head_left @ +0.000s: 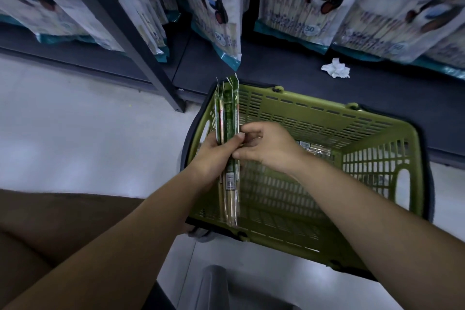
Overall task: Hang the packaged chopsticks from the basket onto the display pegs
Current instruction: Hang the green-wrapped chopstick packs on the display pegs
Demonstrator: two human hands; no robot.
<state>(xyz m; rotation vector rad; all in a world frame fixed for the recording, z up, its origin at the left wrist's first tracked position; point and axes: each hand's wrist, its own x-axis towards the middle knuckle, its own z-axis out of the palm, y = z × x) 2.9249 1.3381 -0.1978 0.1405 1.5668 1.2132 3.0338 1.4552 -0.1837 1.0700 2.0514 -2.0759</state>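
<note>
left hand wrapped round bundle of chopstick packs over green basket, 9 o'clock side | right hand pinching outermost pack | likely light, stiff, slick film: take near 12 o'clock header tabs

The basket is matt slatted plastic (olive), the chopstick packs glossy clear film.

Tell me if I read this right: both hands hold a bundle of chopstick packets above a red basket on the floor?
Not quite. In the head view the basket is olive green, not red. The rest stands: the left hand and right hand hold the chopstick packets above it, on the floor.
</note>
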